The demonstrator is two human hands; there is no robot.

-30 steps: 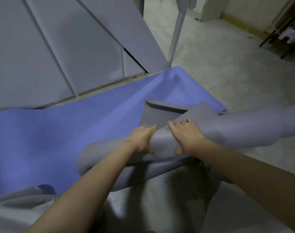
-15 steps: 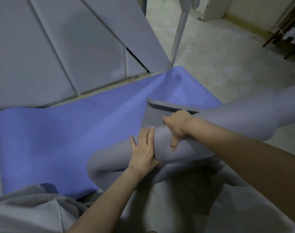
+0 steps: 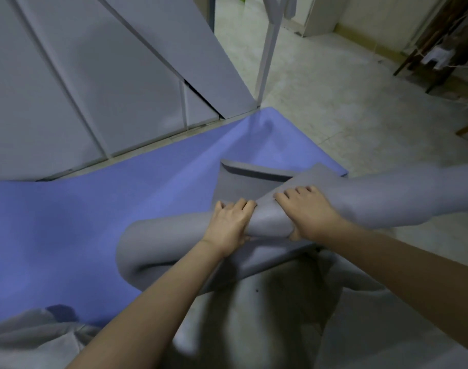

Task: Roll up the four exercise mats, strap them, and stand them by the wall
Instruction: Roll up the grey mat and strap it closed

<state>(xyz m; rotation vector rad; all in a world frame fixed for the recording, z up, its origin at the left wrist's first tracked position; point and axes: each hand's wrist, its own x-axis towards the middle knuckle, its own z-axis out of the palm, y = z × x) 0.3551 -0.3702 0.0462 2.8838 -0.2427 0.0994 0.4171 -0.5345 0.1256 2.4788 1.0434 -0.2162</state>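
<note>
Hands: my left hand (image 3: 229, 225) and right hand (image 3: 307, 211) both grip the grey mat (image 3: 387, 201).
Grey mat: part-rolled, over blue mat (image 3: 107, 214).

Dim indoors, cool grey-blue cast. Brightest at upper right on the pale floor (image 3: 320, 102), falling off toward lower left. Broad soft shadow under the forearms across the grey mat (image 3: 161, 241), near black at lower centre. Soft focus throughout, smeared along bottom edge. Wall panels (image 3: 94, 89) bowed and splayed by wide-angle distortion.
</note>
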